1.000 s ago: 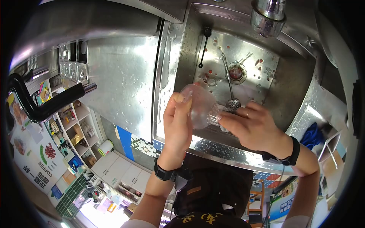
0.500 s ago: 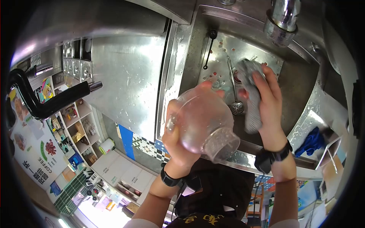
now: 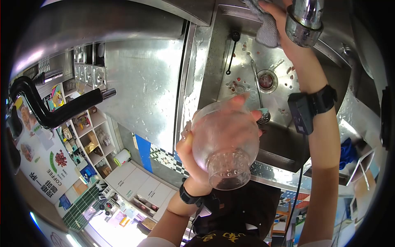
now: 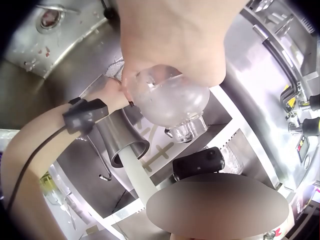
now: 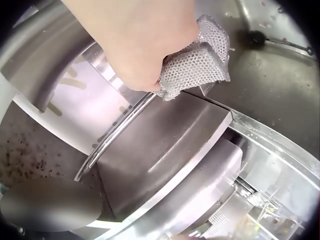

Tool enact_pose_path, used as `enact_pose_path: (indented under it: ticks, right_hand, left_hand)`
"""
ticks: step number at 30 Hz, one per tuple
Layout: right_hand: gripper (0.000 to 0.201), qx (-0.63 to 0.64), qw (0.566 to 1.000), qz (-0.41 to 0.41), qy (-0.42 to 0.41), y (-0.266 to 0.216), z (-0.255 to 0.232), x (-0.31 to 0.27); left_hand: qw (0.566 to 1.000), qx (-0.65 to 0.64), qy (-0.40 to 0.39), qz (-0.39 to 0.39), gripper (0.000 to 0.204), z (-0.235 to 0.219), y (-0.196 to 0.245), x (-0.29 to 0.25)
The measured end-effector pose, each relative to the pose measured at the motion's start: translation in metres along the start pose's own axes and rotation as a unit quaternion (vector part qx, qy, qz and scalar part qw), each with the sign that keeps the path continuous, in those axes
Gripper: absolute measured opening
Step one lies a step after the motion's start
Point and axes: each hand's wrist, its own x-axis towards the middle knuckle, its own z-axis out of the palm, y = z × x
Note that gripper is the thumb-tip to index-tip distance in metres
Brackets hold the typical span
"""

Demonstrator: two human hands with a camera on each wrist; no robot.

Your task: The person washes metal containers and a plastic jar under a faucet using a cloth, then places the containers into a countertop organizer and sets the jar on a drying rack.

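Note:
My left hand point(image 3: 192, 165) grips a clear, rounded plastic jar point(image 3: 226, 133) with a short ribbed neck; the neck tilts toward my body, over the front edge of the sink. Some fingers show blurred through its wall. In the left wrist view the jar point(image 4: 172, 102) has its neck pointing down. At the back of the sink, beside the faucet, my right hand point(image 3: 283, 22) holds a grey mesh cloth point(image 3: 268, 33). Seen from the right wrist, the bunched cloth point(image 5: 195, 72) hangs out of the curled hand.
The steel sink point(image 3: 325, 78) holds a slotted spoon point(image 3: 265, 118), a black measuring spoon point(image 3: 233, 53) and small red scraps around the drain point(image 3: 267, 81). A thick chrome faucet point(image 3: 305, 24) overhangs its back right. Left lies a steel counter point(image 3: 144, 74); a blue cloth point(image 3: 348, 154) is at right.
The right hand has moved from the jar's neck to the back of the sink with the mesh cloth. The left hand has turned the jar so its neck faces my body.

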Motion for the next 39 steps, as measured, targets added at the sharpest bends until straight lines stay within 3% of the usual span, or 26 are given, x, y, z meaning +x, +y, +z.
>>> enact_pose_path:
  ticks: [5,9,11,12,17,21,25,26,27,30,33,34,36,39]
  right_hand:
    - [0.047,-0.136,0.984,-0.109,-0.043,0.015,-0.016,0.011]
    - [0.046,-0.244,0.938,-0.230,-0.090,0.031,-0.033,0.019]
    - [0.046,-0.278,0.908,-0.289,-0.119,0.021,-0.032,0.017]
    - [0.050,-0.332,0.869,-0.313,-0.192,0.011,-0.037,0.016]
    - [0.050,-0.384,0.878,-0.164,-0.235,-0.022,-0.034,0.001]
    - [0.049,-0.406,0.878,-0.055,-0.247,-0.041,-0.033,-0.006]
    - [0.045,-0.494,0.805,-0.108,-0.311,0.021,-0.067,0.022]
    - [0.039,-0.365,0.876,-0.225,-0.223,0.010,-0.047,0.009]
    - [0.038,-0.350,0.890,-0.182,-0.229,0.006,-0.042,0.012]
    - [0.035,-0.253,0.940,-0.036,-0.228,0.003,-0.039,0.022]
    - [0.017,-0.016,0.996,0.026,-0.090,-0.032,-0.015,0.024]
    - [0.016,-0.004,0.998,0.011,-0.057,-0.035,-0.011,0.029]
    - [0.014,0.021,0.998,0.036,-0.057,-0.042,-0.009,0.023]
    - [0.015,0.096,0.991,0.053,-0.079,-0.029,-0.023,0.005]
  left_hand:
    - [1.000,0.017,-0.016,0.014,0.088,-0.006,0.003,0.001]
    - [0.999,0.049,-0.002,0.023,0.087,-0.006,0.002,0.005]
    - [0.994,0.102,0.013,0.040,0.072,-0.002,0.001,0.010]
    - [0.988,0.144,0.025,0.056,0.058,0.000,0.000,0.016]
    - [0.963,0.244,0.023,0.110,0.059,-0.009,-0.016,0.075]
    - [0.978,0.196,0.000,0.073,0.060,-0.020,-0.038,0.111]
    - [0.983,0.176,0.033,0.041,0.059,-0.031,-0.057,0.116]
    - [0.983,0.175,0.041,0.032,0.060,-0.032,-0.059,0.114]
    - [0.983,0.174,0.048,0.024,0.060,-0.032,-0.060,0.112]
    - [0.993,0.113,-0.029,-0.028,0.052,-0.039,-0.046,0.098]
    - [0.976,0.219,-0.013,-0.002,0.043,-0.042,-0.029,0.079]
    - [0.937,0.342,-0.037,0.055,0.049,-0.042,-0.024,0.074]
    - [0.805,0.565,-0.081,0.160,0.061,-0.040,-0.016,0.064]
    - [0.710,0.625,-0.072,0.315,0.075,-0.023,-0.011,0.049]
